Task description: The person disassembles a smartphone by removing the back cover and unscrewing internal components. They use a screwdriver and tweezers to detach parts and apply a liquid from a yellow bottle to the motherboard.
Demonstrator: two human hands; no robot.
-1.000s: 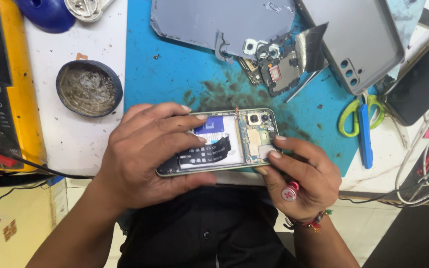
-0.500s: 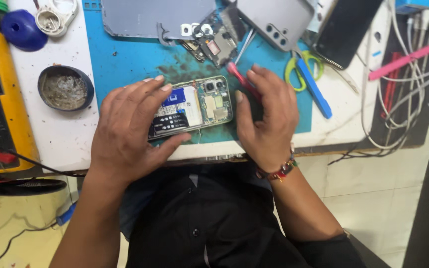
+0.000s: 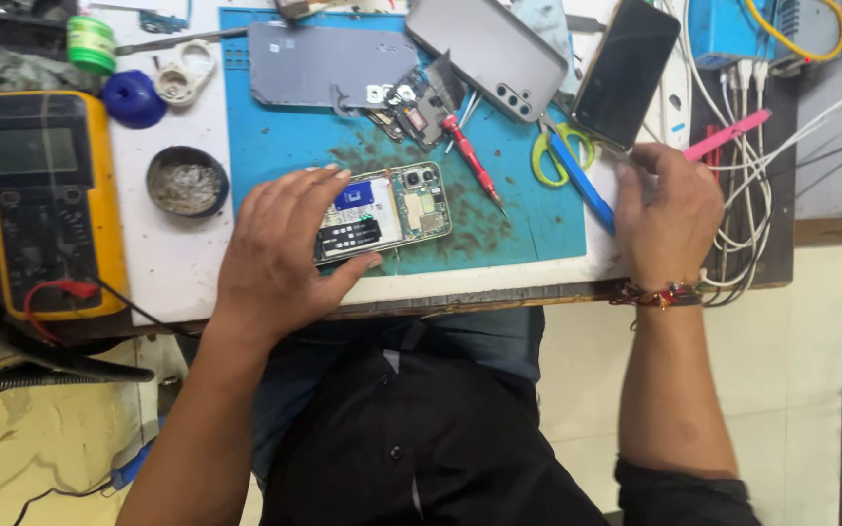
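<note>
Blue mat (image 3: pixel 275 156) covered most of the bench. Opened phone (image 3: pixel 387 211) lay on its near edge. Left hand (image 3: pixel 280 258) lay over its left end, fingers curled round its edges, pinning it. Right hand (image 3: pixel 669 209) rested by the cables (image 3: pixel 743 205); its grip couldn't be made out. Judgement: keep the phone flat and clamped, fingers off the board. Counted: two grey back covers (image 3: pixel 328 66) (image 3: pixel 499 49), one dark phone (image 3: pixel 628 70), one multimeter (image 3: pixel 51 200), one red screwdriver (image 3: pixel 472 161).

You sit at a phone-repair workbench: around the blue work mat (image 3: pixel 275 146) lie a multimeter (image 3: pixel 46 200), screwdriver (image 3: pixel 473 162) and detached phone backs (image 3: pixel 328 66).
</note>
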